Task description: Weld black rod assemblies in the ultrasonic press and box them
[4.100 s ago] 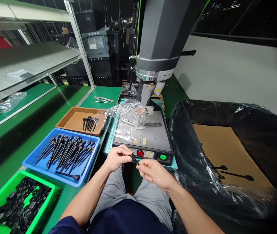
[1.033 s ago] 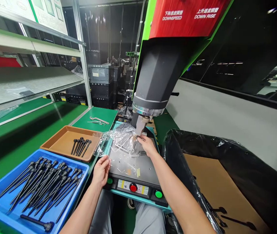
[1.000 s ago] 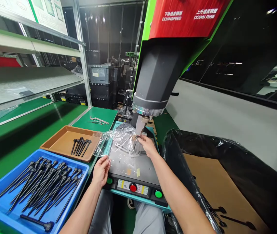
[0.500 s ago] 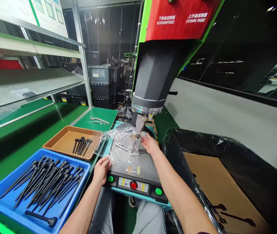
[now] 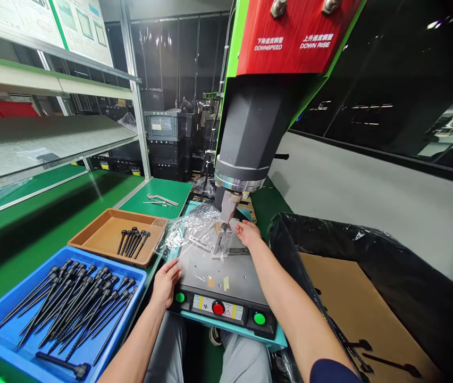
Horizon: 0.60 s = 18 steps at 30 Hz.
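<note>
A clear plastic bag (image 5: 194, 221) lies crumpled over the left and back of the grey machine bed (image 5: 198, 271). Its near edge runs taut from my left hand (image 5: 166, 281), whose thumb and fingertips pinch it at the bed's left side. My right hand (image 5: 249, 234) is closed with its fingertips on the bag's other side, close to the metal fixture (image 5: 221, 239). A small black part (image 5: 224, 227) sits on top of the fixture, right under the tip of the metal welding horn (image 5: 229, 206).
Black rods with knobbed heads fill a blue tray (image 5: 141, 282); several more lie in a brown tray (image 5: 91, 234). A wrench (image 5: 162, 199) rests behind. Green buttons (image 5: 259, 318) and a red button (image 5: 218, 308) line the front. A black-lined box (image 5: 330, 266) stands right.
The bag's near edge has drawn back off the bed's front and now stretches in a line between my hands. My right hand has shifted slightly right of the fixture.
</note>
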{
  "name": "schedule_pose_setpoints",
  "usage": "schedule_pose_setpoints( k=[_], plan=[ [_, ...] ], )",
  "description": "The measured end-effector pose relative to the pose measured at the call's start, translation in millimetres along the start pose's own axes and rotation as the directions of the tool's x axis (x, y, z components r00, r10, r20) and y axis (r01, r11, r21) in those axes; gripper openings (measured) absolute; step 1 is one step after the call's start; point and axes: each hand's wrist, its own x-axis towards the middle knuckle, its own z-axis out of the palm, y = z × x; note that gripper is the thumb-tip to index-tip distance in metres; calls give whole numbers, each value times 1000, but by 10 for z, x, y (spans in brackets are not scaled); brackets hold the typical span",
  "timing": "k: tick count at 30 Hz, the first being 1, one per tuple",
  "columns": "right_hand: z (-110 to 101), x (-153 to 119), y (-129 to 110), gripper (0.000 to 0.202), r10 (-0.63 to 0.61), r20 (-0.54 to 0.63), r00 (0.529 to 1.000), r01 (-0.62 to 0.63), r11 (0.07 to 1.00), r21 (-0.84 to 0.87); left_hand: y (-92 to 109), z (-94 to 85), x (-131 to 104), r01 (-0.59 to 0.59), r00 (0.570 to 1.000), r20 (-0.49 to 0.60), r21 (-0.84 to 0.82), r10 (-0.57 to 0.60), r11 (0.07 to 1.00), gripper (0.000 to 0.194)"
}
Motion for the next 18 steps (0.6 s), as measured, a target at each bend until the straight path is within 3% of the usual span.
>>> schedule_pose_setpoints(
  k=[11,18],
  plan=[
    [-99,-89,-47,16,24,91,996,-23,1000,-4,-38,12,3,-22,999,25,3,21,1000,27],
    [-80,-243,-23,44,20,167,986,-11,998,-56,-100,37,16,54,996,73,35,-56,998,20]
  ],
)
